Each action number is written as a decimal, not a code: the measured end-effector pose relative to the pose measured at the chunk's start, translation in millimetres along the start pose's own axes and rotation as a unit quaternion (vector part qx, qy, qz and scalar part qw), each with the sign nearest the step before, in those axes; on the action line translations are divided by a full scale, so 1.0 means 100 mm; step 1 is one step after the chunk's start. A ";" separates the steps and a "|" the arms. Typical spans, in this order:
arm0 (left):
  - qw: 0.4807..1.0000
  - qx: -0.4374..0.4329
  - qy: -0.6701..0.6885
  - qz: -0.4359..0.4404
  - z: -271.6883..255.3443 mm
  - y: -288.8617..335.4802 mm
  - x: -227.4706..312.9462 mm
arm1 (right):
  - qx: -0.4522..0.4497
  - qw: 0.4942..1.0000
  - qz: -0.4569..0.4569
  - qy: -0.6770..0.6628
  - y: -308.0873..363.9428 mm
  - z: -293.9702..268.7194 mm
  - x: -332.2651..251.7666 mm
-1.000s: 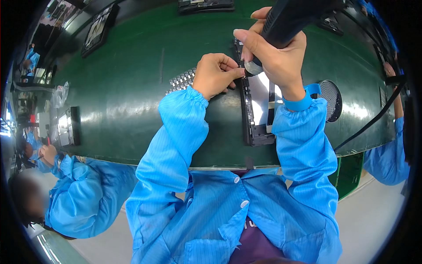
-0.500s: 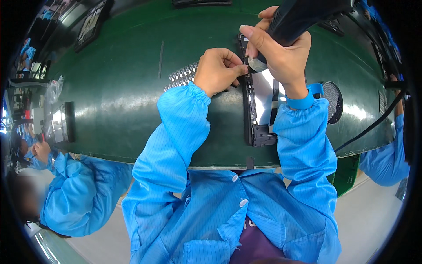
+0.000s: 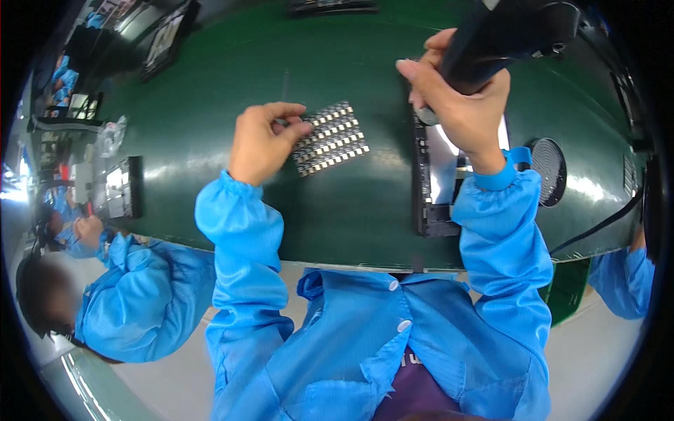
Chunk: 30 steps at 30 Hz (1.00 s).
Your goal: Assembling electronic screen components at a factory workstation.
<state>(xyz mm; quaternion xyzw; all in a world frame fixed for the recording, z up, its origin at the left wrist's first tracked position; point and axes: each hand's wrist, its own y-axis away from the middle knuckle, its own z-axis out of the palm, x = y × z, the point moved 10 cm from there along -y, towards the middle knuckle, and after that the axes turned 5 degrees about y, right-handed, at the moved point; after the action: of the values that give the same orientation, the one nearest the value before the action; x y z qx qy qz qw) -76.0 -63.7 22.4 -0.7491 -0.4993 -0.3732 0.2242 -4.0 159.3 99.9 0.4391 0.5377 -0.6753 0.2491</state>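
A thin sheet covered in rows of small dark-and-pale pieces (image 3: 332, 140) lies at an angle left of centre. My left hand (image 3: 267, 137) is at its upper left corner, thumb and forefinger closed over the edge, the other fingers curled. In my right fist (image 3: 460, 105) is a black tool that looks like an electric screwdriver (image 3: 509, 42). Its pale lower end points down over a dark flat frame with a shiny silvery panel (image 3: 442, 182). My right hand and sleeve cover much of that frame, and the tool's tip is hidden.
To the right of the frame stands a round dark dish with a dotted grid (image 3: 549, 172). A black cable (image 3: 597, 228) runs across the green table (image 3: 344, 228) at right. A co-worker in a blue sleeve (image 3: 130, 295) sits at the left, beside another dark panel (image 3: 123, 188). A small clear bag (image 3: 112, 137) lies nearby.
My left hand has moved left, away from the tool's lower end, to the sheet, which now shows more fully. The right hand keeps the tool over the frame. The whole view has shifted slightly.
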 end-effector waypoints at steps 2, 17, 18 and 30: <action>0.999 0.031 -0.030 -0.026 -0.02 0.15 -0.04 | 0.004 1.000 -0.002 -0.012 -0.01 -0.04 -0.02; 0.980 -0.060 0.161 -0.103 0.10 -0.03 -0.19 | 0.098 0.988 -0.096 0.075 0.19 -1.58 -0.95; 0.979 -0.079 0.161 -0.097 0.16 -0.03 -0.21 | 0.112 0.986 -0.092 0.089 0.26 -1.76 -0.93; 0.975 0.092 0.055 0.195 0.49 0.32 0.58 | 0.255 0.957 -0.044 0.130 0.60 -2.48 -0.34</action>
<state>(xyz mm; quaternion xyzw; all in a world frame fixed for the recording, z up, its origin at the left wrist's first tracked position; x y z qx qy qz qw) -17.7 -7.9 38.2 -0.7861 -0.3631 -0.3156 0.3881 142.4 371.3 89.8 0.5481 0.3942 -0.7372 0.0273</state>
